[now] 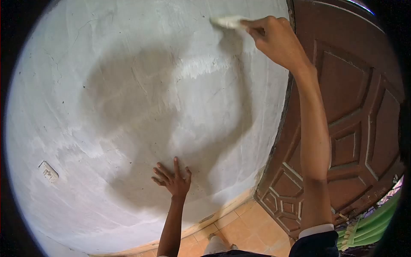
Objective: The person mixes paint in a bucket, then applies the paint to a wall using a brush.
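My right hand (274, 38) is raised high near the door side, its fingers closed around the handle of a pale paintbrush (227, 21). The brush points left, its tip at the wall; motion blurs it slightly. Lower down, my left hand (174, 180) rests on the wall (205, 111) with its fingers spread and nothing in it. The wall is whitish and patchy, with brighter streaks, fine cracks and small dark specks. My shadow falls across its middle.
A brown panelled wooden door (342, 107) stands along the right side. A light switch or socket plate (48, 171) is fixed at the wall's lower left. Orange floor tiles (239, 225) run along the wall's foot, and a green curtain (368, 229) hangs at the lower right.
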Motion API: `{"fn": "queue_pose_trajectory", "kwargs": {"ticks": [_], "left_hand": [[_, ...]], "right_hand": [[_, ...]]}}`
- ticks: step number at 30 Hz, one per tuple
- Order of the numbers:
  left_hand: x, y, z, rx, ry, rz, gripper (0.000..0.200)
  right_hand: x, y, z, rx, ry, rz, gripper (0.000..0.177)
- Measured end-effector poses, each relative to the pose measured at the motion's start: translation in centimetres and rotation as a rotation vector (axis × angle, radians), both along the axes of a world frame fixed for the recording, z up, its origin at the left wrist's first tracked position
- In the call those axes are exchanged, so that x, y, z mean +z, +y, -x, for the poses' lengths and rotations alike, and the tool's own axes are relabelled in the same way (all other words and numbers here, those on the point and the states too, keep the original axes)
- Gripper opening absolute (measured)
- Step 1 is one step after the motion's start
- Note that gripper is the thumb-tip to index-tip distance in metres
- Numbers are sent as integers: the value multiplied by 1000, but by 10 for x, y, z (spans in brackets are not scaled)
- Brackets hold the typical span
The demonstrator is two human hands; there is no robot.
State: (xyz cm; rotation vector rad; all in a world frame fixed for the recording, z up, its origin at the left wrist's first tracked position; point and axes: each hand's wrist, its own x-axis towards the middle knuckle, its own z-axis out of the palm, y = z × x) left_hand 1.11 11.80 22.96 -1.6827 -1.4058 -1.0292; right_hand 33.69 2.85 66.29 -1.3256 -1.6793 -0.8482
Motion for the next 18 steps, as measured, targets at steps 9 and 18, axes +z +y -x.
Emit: {"fn": "queue_pose_trajectory", "kwargs": {"ticks": [9, 18], "left_hand": [[-1, 2, -1, -17, -13, -33, 71], [-4, 3, 0, -28, -59, -14, 68]], "right_hand": [[-47, -5, 13, 16, -26, 196, 23], [-29, -12, 17, 57, -141, 338, 30]]}}
